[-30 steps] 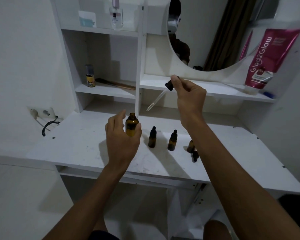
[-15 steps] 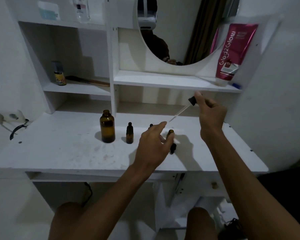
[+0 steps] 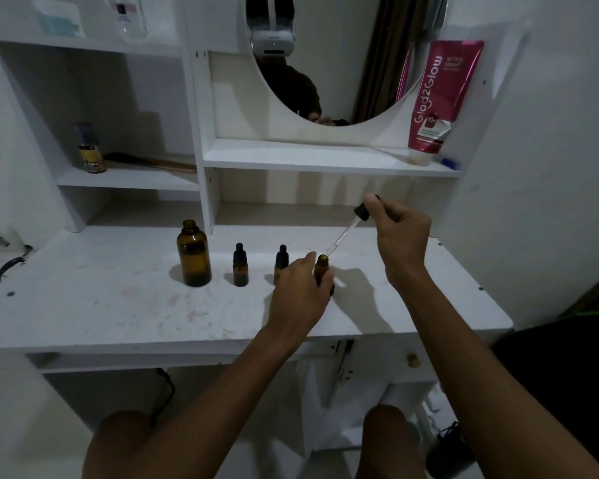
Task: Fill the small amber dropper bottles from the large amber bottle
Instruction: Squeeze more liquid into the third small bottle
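Note:
The large amber bottle [image 3: 194, 254] stands uncapped on the white desk [image 3: 101, 312], left of centre. Two small amber dropper bottles stand capped to its right, one [image 3: 240, 266] free, the other [image 3: 281, 259] partly behind my left hand. My left hand [image 3: 300, 292] grips a third small amber bottle [image 3: 322, 266], which is open at the top. My right hand [image 3: 396, 233] pinches the black bulb of a glass dropper [image 3: 346, 233]. Its glass tip slants down to just above and right of the open bottle's mouth.
A shelf unit with a round mirror [image 3: 325, 63] rises behind the desk. A pink tube [image 3: 440, 98] leans on the right shelf; a small yellow-labelled bottle [image 3: 90, 150] and a brush sit on the left shelf. A cable and socket [image 3: 0, 250] lie at the far left.
My left hand let go of the large bottle, crossed right and closed on the open small bottle. My right hand brought the dropper down and right over that bottle.

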